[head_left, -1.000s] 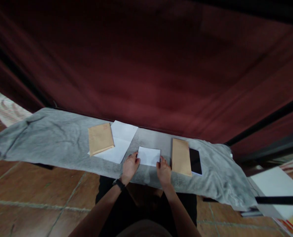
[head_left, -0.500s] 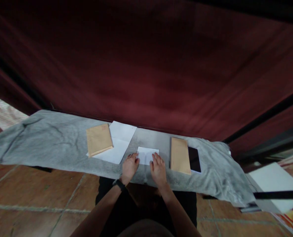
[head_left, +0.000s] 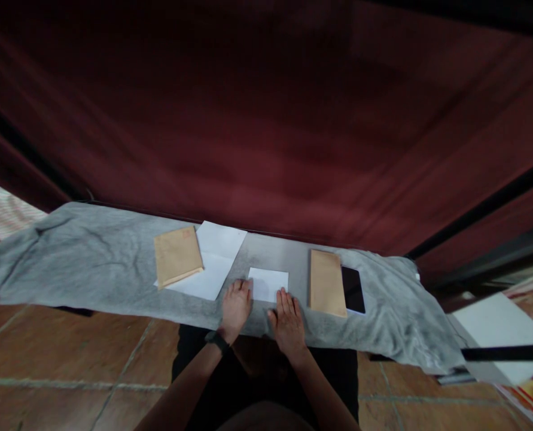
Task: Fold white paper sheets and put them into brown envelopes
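A small white folded sheet of paper (head_left: 268, 284) lies flat on the grey cloth in front of me. At its left edge rests my left hand (head_left: 236, 305), palm down, with a dark band on the wrist and the fingers stretched forward. My right hand (head_left: 288, 320) lies flat too, its fingertips at the paper's lower right corner and its thumb out to the side. Neither hand grips anything. Left of them, a brown envelope (head_left: 177, 256) partly covers a larger creased white sheet (head_left: 221, 245). On the right is a second brown envelope (head_left: 327, 282).
A dark-screened phone (head_left: 353, 290) lies beside the right envelope. Grey cloth (head_left: 104, 257) covers the narrow bench, wrinkled at both ends. A dark red curtain (head_left: 266, 149) rises behind it. A white board (head_left: 508, 335) stands low at the right, above the tiled floor (head_left: 91, 365).
My right hand has drawn back toward me and flattened, with its thumb spread. My left hand has shifted slightly, fingers now straighter beside the paper. The paper stays in nearly the same place.
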Motion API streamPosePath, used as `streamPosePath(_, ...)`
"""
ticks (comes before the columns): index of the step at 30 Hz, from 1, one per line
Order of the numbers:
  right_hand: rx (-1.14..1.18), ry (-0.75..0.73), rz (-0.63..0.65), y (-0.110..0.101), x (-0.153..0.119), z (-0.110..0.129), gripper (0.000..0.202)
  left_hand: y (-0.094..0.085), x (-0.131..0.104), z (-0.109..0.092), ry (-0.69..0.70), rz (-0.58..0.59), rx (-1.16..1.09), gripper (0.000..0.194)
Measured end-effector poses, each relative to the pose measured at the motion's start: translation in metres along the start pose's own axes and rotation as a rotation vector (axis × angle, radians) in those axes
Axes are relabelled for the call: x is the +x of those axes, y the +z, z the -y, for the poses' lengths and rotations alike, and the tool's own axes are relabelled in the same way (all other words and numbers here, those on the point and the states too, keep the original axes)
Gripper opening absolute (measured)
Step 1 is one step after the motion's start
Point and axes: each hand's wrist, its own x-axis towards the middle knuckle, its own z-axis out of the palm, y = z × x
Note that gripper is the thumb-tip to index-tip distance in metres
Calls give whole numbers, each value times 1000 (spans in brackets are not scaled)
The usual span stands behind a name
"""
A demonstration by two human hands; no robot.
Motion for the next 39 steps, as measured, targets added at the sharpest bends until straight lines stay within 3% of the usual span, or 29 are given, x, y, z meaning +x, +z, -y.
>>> streamPosePath(2, 1, 7, 7, -1, -2, 0, 58, 7, 1, -9, 62, 1, -17, 42)
streamPosePath(6, -1, 0, 50, 0, -3, -1, 53, 28, 7, -42, 355, 52, -134, 44)
streamPosePath(11, -9, -40, 92, 5, -4, -4, 51, 44, 18, -70, 446, 123, -114, 50)
streamPosePath(15, -13, -6, 43, 9, -4, -3, 52, 46, 23, -63, 432, 87, -76, 52)
streamPosePath(25, 18, 55, 1, 3, 2, 0, 49, 38, 19, -15, 256, 13, 45, 55)
streamPosePath(33, 29, 85, 41, 12, 45, -5, 48, 35, 19, -13, 277, 11, 82, 55)
streamPosePath(39, -24, 115, 12, 21, 55, -21, 50, 36, 20, -14, 255, 26, 66, 62)
